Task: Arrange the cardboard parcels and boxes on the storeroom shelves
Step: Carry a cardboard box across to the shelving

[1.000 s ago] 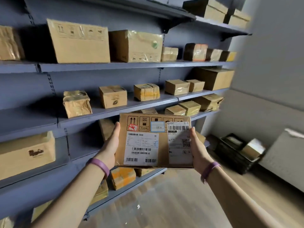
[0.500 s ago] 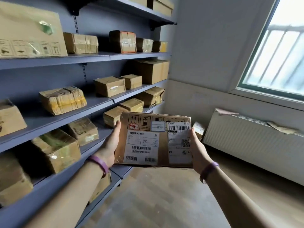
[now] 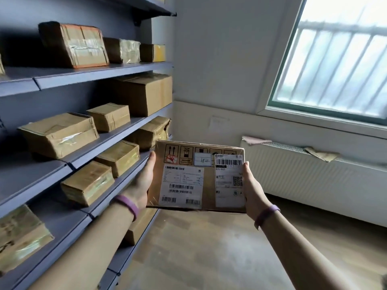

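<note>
A person's left hand (image 3: pixel 142 183) and right hand (image 3: pixel 251 191), with a purple wristband (image 3: pixel 128 206) on each wrist, grip a flat cardboard parcel (image 3: pixel 207 178) by its two side edges. They hold it in the air, label face to the camera, just right of the grey storeroom shelves (image 3: pixel 31 181) and resting on none of them. Over the past second the view has swung right along the racking, from its middle bays to its far end by the window (image 3: pixel 335 59), while grip and tilt have stayed the same. That suggests the carrier is still seeking a slot, with the placing yet to come. At near left, taped boxes sit spaced along the shelves with bare stretches between them, and one small taped box (image 3: pixel 88 183) lies just left of the left wrist. Farther along, a crumpled parcel (image 3: pixel 154 130) and a large carton (image 3: pixel 146 93) occupy the far ends of two shelves. Beyond them, a white radiator (image 3: pixel 314 185) runs under the window on the right wall. The fingers of both hands are hidden behind the parcel, and only the thumbs show. The label print is too small to read beyond barcodes and arrows. The nearest box (image 3: pixel 21 233) is cut by the frame edge, a low box (image 3: pixel 138 227) is largely covered by the left forearm, and the scraps (image 3: pixel 318 153) on the radiator cannot be identified.
</note>
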`<state>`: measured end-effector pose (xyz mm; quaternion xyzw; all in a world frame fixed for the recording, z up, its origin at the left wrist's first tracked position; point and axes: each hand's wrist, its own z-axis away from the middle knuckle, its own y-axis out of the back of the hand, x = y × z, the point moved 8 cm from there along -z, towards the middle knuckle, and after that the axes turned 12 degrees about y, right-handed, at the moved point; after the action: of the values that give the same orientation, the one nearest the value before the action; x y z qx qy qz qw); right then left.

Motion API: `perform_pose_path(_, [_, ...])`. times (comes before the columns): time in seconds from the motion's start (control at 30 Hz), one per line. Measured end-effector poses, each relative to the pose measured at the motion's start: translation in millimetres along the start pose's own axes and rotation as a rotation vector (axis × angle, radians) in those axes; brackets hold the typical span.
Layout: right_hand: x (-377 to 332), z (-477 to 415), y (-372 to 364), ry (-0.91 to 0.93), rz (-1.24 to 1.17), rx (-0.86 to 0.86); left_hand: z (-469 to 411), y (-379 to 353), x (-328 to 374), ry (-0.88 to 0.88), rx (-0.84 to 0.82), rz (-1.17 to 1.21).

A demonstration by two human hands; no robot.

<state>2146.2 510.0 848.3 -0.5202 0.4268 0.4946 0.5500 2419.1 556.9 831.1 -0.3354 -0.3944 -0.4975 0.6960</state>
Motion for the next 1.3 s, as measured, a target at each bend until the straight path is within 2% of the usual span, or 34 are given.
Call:
perform_pose_path(0.2, [8,-110,15,-0.013,-0.017,0.046,-116,-33,40,-0.062,0.019,-0.049])
perform_pose_path(0.37, [13,-235,30,-0.004,-0.023,0.053,-221,-76,78,-0.036,-0.01,-0.044])
perform_pose_path(0.47, [2,-314,32,0.017,0.005,0.034,-291,-90,114,-0.07,0.033,0.006])
perform_pose_path(0.63, [-18,-421,25,0.024,0.048,0.002,-373,-124,163,0.016,-0.057,0.008])
perform_pose_path(0.83, [-33,-528,10,0.033,0.049,-0.01,-489,-118,204,0.043,0.021,0.052])
perform_pose_path(1.07, [-22,-655,-7,0.035,0.017,0.002,-605,-143,258,0.068,-0.062,-0.005])
perform_pose_path(1.3, [7,-811,-22,-0.01,0.048,0.138,-764,-166,302,0.145,-0.159,-0.055])
